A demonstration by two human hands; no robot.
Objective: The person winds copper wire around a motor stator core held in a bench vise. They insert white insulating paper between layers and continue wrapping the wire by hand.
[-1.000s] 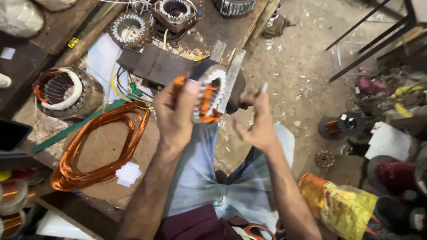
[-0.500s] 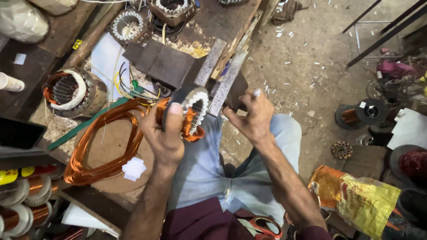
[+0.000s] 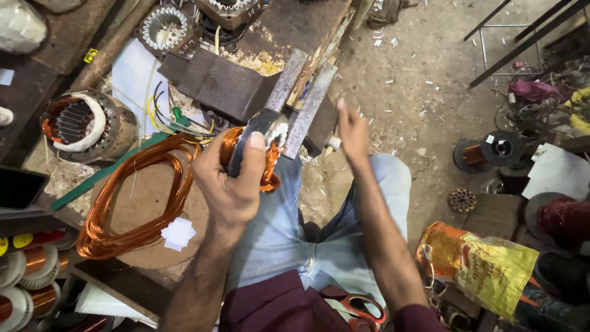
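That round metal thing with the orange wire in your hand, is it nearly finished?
Partly. The motor stator in the left hand already has copper windings in some slots, bulging at its side. The right hand is open, off it. A big loose copper wire coil lies unused on the workbench, so more looks left.

A single head-worn camera is looking steeply down from above the person's lap, close to both forearms. It is facing forward and down, taking in the knees in pale blue trousers at the near centre. The cluttered wooden worktop is filling the left and far left of the view, the dusty concrete floor the far right. The near edge is cutting off at the maroon shirt. No second view is sharing this scene.
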